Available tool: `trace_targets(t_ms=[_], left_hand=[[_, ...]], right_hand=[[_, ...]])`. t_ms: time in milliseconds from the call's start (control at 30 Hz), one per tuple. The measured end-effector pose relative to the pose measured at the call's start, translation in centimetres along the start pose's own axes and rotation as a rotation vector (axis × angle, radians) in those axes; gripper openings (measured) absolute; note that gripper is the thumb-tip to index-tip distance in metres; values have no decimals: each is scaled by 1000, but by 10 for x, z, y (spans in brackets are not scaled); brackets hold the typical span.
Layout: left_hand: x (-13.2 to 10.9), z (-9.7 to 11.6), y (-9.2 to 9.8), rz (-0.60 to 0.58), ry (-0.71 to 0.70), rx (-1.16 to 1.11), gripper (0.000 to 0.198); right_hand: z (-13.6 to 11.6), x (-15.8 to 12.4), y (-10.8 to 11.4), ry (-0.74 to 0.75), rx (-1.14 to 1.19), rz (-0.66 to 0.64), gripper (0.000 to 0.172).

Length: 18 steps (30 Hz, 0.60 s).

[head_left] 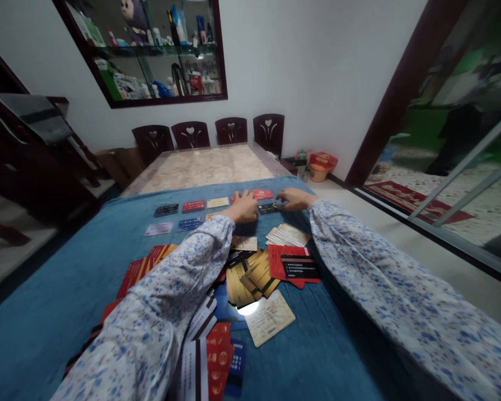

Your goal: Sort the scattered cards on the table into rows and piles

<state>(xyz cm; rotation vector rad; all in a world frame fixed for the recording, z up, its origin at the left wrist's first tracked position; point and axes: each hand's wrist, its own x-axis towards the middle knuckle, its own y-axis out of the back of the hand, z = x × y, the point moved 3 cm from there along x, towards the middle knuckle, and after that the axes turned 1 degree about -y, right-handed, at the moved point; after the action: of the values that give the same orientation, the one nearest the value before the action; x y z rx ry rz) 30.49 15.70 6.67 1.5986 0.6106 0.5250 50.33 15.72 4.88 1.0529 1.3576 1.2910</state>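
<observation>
My left hand point(244, 207) is over the upper rows of cards, fingers bent downward and slightly apart, partly hiding a red card. Its fingertips come close to the left end of a black card point(268, 209). At that card's right end, my right hand point(296, 199) has its thumb and finger on the edge. A red card point(263, 194) lies just behind. To the left are another black card point(166, 210), a red card point(193, 206), a cream card point(217, 203), a pale card point(158, 229) and a blue card point(190, 224).
Nearer me lie fanned gold cards point(253, 278), cream cards point(290, 235), red cards point(278, 262) and a single cream card point(271, 318). More piles are partly under my left sleeve. A blue cloth point(317, 345) covers the near table; chairs point(231, 131) stand beyond.
</observation>
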Motion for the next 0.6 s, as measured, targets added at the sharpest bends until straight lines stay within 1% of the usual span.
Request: trace_targets(t_ms=[167, 300, 433, 600], left_hand=[[-23, -7, 7, -1, 3, 37, 33], [-40, -11, 9, -5, 17, 76, 27], [-57, -17, 5, -11, 19, 46, 26], [-78, -27, -3, 4, 34, 15, 30]], right_hand=[[-15, -13, 9, 46, -3, 81, 38], [-33, -23, 14, 74, 0, 96, 28], [-54, -33, 19, 91, -5, 106, 27], [-83, -40, 23, 150, 0, 118, 24]])
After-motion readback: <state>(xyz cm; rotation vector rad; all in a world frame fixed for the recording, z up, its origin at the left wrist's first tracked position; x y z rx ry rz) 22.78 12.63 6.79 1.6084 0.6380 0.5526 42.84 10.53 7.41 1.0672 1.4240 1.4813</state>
